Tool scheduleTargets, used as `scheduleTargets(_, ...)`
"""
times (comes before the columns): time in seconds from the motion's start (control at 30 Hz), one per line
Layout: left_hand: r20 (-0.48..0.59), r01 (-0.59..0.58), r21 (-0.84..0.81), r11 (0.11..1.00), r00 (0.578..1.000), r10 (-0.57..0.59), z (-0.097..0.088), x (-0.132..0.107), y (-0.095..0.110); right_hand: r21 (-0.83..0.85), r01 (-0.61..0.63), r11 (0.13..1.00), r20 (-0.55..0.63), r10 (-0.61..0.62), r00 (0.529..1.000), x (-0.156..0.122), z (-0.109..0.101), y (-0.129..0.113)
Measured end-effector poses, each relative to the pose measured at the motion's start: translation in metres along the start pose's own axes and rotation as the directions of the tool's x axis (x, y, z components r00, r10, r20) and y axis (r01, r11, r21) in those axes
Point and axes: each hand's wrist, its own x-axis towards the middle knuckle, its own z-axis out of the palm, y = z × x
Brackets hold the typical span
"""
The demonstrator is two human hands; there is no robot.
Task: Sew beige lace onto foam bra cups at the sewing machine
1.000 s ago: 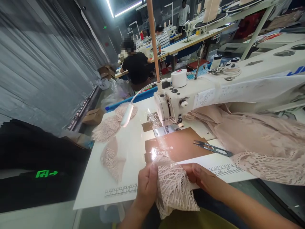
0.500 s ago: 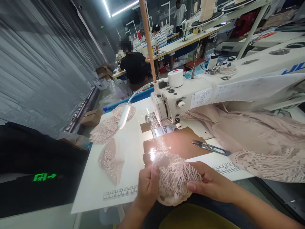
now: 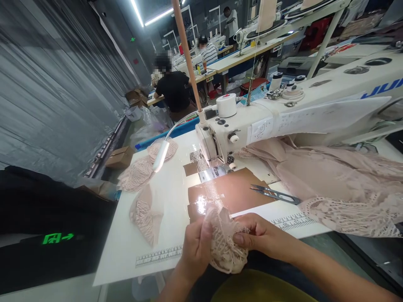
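Observation:
A pale pink lace cup piece [image 3: 228, 249] is held up between my two hands at the table's front edge. My left hand [image 3: 199, 241] grips its left side, thumb on top. On the right, my right hand [image 3: 260, 237] pinches the lace between thumb and fingers. The fingertips behind the fabric are hidden. Beyond the hands stands a white sewing machine [image 3: 233, 134], its needle area lit by a small lamp [image 3: 161, 156]. Brown tape-like sheeting [image 3: 229, 193] covers the bed in front of the needle. Thread snips [image 3: 275, 194] lie on its right side.
Another lace piece [image 3: 146, 216] lies on the white table [image 3: 116, 247] to the left, with a lace pile [image 3: 135, 173] behind it. Pink lace fabric [image 3: 340, 180] spreads on the right. A ruler strip [image 3: 159, 255] runs along the front edge. Co-workers sit at machines further back.
My right hand has moved left, towards my left hand. The lace piece between them has gone from spread and rounded to narrower and folded. The view has shifted slightly.

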Motion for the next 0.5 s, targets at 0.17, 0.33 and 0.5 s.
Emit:
scheduleTargets(0.17,-0.140,0.157,-0.386,0.909,0.964,-0.225,-0.004,0.006,0.005,-0.029,0.029,0.999,-0.078,-0.031,0.996,-0.001,-0.005,0.003)
scheduleTargets(0.33,-0.037,0.212,-0.694,0.688,0.944,-0.328,-0.010,0.008,0.007,-0.114,0.145,0.983,-0.281,-0.171,0.944,-0.003,-0.008,0.007)
scheduleTargets(0.5,0.245,0.375,-0.845,0.380,0.905,-0.348,0.006,-0.007,0.009,-0.229,0.198,0.953,-0.336,-0.268,0.903,-0.001,-0.002,0.003)
